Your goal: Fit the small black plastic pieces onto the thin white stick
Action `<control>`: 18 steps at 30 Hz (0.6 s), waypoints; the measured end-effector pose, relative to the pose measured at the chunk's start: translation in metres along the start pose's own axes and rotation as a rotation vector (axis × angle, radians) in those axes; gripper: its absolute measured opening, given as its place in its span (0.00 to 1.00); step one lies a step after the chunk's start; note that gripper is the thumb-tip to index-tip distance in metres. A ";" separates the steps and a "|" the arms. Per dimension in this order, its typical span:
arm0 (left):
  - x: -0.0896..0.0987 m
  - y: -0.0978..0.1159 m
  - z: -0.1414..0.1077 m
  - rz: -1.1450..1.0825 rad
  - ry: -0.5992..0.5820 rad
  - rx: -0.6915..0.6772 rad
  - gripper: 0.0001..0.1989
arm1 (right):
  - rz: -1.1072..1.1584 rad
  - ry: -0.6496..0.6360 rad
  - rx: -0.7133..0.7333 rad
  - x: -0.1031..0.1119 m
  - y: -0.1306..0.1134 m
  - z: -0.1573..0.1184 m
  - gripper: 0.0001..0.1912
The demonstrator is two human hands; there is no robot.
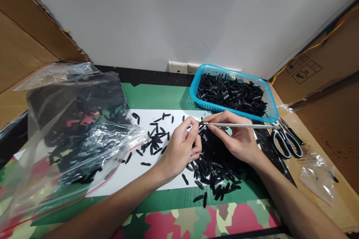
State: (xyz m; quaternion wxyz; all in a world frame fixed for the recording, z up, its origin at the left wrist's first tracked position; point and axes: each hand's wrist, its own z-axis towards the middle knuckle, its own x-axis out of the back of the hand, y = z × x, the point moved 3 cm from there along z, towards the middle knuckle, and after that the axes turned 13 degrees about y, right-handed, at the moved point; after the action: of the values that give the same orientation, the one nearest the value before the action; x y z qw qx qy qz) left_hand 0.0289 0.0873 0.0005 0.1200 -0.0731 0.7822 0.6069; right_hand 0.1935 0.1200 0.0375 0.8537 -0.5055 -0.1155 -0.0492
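Fingers (193, 126) of the left hand (179, 151) pinched narrow on one small black piece (201, 123), centre of frame. Right hand (238, 138) pinches a thin pale rod (241, 125) between thumb and forefinger; rod runs horizontally toward the right, its left tip meeting the black piece at the left hand's fingertips. Both hands sit close, nearly touching, just above the bench (157, 97).

Under and just below the hands: a dense heap of black pieces (215, 168), on the right edge of a white sheet (131, 168) and spilling onto the green mat. Smaller scatter of the same pieces (155, 138) on the white sheet, left of the left hand.

Upper right of centre: blue basket (196, 82) full of black pieces, just beyond the right hand. Scissors (286, 140) with grey-black handles lie right of the basket's near corner, near the rod's far end.

Left half of frame: large clear plastic bag (70, 130), crumpled, holding more black pieces, red seal strip along its edge. Small clear bag (316, 171) lower right. Cardboard (25, 41) at both sides, white wall behind.
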 end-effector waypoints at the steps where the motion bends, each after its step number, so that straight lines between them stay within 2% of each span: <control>1: 0.000 0.000 0.000 -0.004 0.002 0.005 0.16 | -0.022 0.004 0.023 -0.001 0.000 -0.001 0.02; 9: 0.003 -0.001 0.002 -0.046 0.013 0.021 0.16 | -0.163 -0.046 0.166 -0.006 0.002 -0.010 0.04; 15: 0.003 -0.001 0.005 -0.095 0.039 0.051 0.17 | -0.301 -0.093 0.451 -0.010 0.005 -0.014 0.09; 18: 0.002 -0.001 0.005 -0.076 0.030 0.056 0.18 | -0.337 -0.078 0.533 -0.009 0.006 -0.013 0.09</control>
State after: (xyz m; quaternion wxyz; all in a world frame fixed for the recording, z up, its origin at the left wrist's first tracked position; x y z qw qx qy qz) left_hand 0.0274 0.0918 -0.0024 0.1331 -0.1087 0.7972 0.5788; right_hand 0.1884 0.1110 0.0237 0.9309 -0.2392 -0.2389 -0.1384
